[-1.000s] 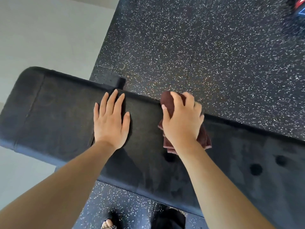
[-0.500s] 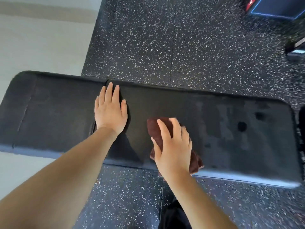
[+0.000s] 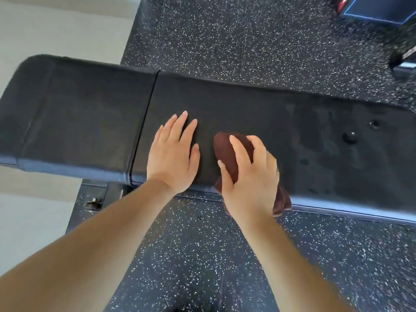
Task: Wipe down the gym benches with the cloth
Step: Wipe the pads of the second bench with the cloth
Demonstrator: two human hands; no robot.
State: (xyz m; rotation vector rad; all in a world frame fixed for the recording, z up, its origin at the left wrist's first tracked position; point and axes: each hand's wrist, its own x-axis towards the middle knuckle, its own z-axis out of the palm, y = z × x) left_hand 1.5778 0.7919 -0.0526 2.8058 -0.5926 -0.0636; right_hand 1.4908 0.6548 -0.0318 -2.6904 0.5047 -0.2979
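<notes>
**Both hands on the bench, cloth under the right**

A black padded bench (image 3: 292, 122) ran across the view from left to right, standing on a dark rubber floor (image 3: 247, 37) flecked with white. A seam (image 3: 144, 122) split its top into a shorter pad (image 3: 85, 113) on the left and a longer pad (image 3: 258, 104) on the right.

The left hand (image 3: 172, 157) lay flat on the longer pad just right of that seam, palm down. Its fingers (image 3: 180, 124) were straight and slightly spread, holding nothing. Just beside it, to the right, the right hand (image 3: 249, 183) gripped a dark reddish-brown cloth (image 3: 227, 152) bunched into a wad. That hand's fingers (image 3: 239, 149) curled over the top of the wad, and the thumb pressed along the cloth's left side.

The cloth sat on the longer pad at its near edge, with one end hanging over that edge beside the wrist. Whether the wad was pressed firmly onto the pad or only resting there could not be told from this angle.

Farther right, the pad showed a few dark round spots (image 3: 349, 137) and faint dull streaks. A pale surface (image 3: 56, 25) lay beyond the bench's left end. A blue-edged object (image 3: 378, 7) sat at the top right corner, cut off by the frame.
</notes>
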